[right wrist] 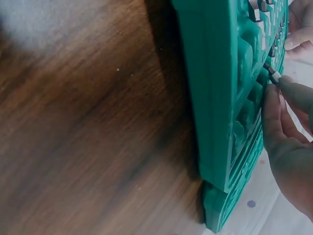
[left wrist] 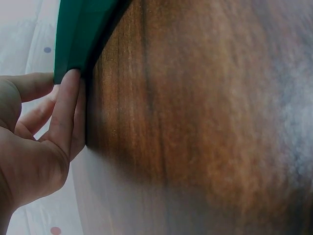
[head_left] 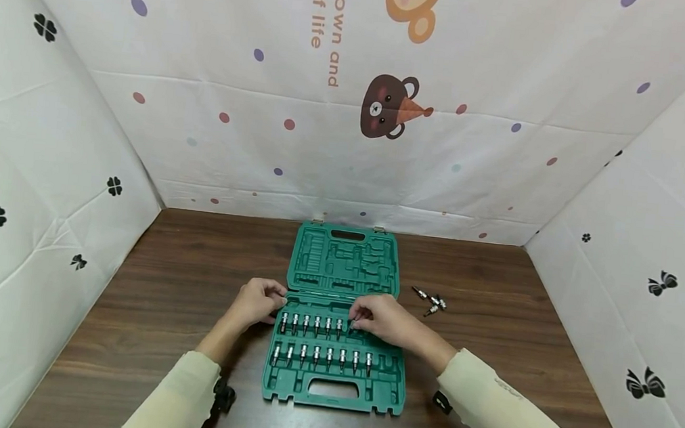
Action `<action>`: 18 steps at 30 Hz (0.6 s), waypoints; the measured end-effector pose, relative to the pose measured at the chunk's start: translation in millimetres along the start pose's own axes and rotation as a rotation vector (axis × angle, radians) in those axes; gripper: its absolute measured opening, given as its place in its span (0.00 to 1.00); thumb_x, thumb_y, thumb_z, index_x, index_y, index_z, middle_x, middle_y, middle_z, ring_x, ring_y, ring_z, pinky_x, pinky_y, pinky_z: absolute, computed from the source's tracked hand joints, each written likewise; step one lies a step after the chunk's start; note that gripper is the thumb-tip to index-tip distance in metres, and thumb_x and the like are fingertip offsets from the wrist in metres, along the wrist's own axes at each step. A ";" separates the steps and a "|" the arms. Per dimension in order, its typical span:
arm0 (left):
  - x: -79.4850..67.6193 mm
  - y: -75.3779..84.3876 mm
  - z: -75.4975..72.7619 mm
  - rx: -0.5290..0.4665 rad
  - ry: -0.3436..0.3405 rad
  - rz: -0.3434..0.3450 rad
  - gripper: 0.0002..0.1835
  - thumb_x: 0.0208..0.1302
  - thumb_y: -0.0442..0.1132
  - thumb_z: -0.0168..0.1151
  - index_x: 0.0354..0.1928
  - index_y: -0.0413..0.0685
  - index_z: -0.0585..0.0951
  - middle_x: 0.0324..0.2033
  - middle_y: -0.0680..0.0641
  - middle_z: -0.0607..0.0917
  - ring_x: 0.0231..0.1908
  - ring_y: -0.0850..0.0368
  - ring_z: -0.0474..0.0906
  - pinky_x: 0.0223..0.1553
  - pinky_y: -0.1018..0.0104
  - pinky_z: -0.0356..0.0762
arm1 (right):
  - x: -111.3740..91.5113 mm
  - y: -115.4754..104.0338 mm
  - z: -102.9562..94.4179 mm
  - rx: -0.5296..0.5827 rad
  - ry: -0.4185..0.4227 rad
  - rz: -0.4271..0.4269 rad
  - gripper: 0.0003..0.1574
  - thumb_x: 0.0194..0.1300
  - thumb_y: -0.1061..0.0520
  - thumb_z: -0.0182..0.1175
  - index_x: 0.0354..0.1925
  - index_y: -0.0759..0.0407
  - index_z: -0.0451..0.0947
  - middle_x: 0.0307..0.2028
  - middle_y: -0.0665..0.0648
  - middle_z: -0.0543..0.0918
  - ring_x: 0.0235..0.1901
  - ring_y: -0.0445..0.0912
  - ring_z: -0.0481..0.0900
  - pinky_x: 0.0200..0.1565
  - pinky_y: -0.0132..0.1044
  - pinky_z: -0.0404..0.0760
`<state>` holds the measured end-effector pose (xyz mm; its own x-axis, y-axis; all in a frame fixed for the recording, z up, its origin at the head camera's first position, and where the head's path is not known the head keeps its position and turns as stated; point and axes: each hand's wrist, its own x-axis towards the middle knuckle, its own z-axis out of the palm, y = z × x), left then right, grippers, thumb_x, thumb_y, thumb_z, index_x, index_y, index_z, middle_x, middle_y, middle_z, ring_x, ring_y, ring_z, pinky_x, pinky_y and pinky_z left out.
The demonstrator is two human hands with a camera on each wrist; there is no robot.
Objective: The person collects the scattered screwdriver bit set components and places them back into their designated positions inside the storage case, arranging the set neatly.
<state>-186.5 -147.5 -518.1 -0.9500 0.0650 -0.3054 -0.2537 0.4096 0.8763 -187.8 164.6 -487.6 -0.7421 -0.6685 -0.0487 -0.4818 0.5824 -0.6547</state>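
A green socket case (head_left: pixel 334 376) lies unfolded on the table, with two rows of silver bit sockets (head_left: pixel 316 356) in its near half. My left hand (head_left: pixel 257 302) holds the left edge of that half near the hinge; in the left wrist view its thumb and fingers (left wrist: pixel 66 110) pinch the case's corner. My right hand (head_left: pixel 385 318) is over the right end of the upper row. Between its thumb and fingertips it pinches a small bit socket (right wrist: pixel 275 74), tip toward a slot of the case. Part of the socket is hidden by the fingers.
Several loose bit sockets (head_left: pixel 432 302) lie in a small group on the brown wooden table (head_left: pixel 481 301), right of the case. The case's lid (head_left: pixel 345 258) lies flat toward the back wall. White printed cloth walls (head_left: pixel 323 151) enclose the back and both sides.
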 end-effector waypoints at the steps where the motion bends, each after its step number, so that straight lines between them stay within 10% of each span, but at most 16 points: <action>1: -0.1 -0.1 -0.1 -0.001 0.000 0.000 0.09 0.72 0.32 0.63 0.50 0.41 0.86 0.43 0.42 0.86 0.41 0.52 0.85 0.34 0.57 0.91 | 0.8 -0.7 0.3 -0.012 -0.005 0.000 0.03 0.69 0.60 0.68 0.42 0.54 0.85 0.39 0.49 0.87 0.37 0.36 0.83 0.40 0.29 0.85; 18: -0.4 1.5 0.0 0.005 0.001 -0.002 0.09 0.72 0.32 0.63 0.50 0.40 0.86 0.43 0.41 0.86 0.40 0.52 0.85 0.33 0.57 0.91 | 14.2 -15.5 4.4 -0.142 -0.039 0.086 0.09 0.65 0.61 0.72 0.44 0.56 0.83 0.40 0.53 0.82 0.38 0.42 0.80 0.39 0.34 0.83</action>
<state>-186.5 -147.0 -516.7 -0.9497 0.0638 -0.3066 -0.2544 0.4139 0.8740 -188.8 144.0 -481.4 -0.7658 -0.6296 -0.1309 -0.4805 0.6954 -0.5343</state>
